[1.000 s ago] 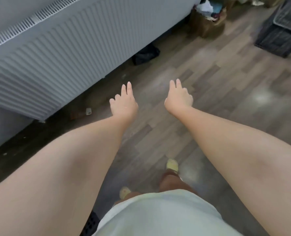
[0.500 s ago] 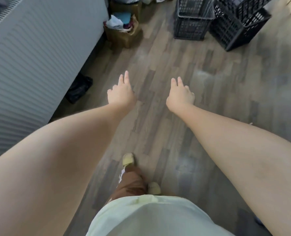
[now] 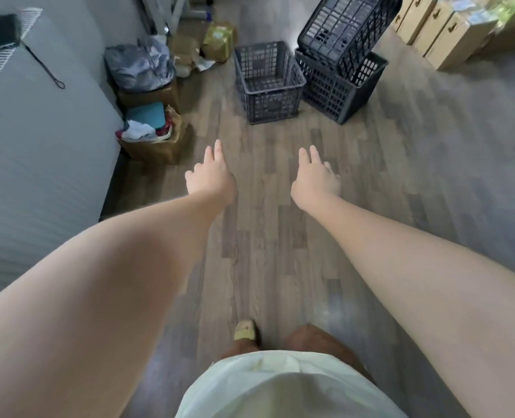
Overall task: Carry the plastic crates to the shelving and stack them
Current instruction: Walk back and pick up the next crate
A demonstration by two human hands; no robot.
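Short of the nearer crate [image 3: 272,105], left hand [image 3: 212,176] and right hand [image 3: 315,178] reach empty, fingers loosely straight; judgement: grip opposite rims evenly before lifting.

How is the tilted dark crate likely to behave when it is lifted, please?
The tilted crate is probably light for its size: its lattice walls are mostly holes. It looks stiff, unlikely to flex. Leaning on the lower crate, it may snag or slide.
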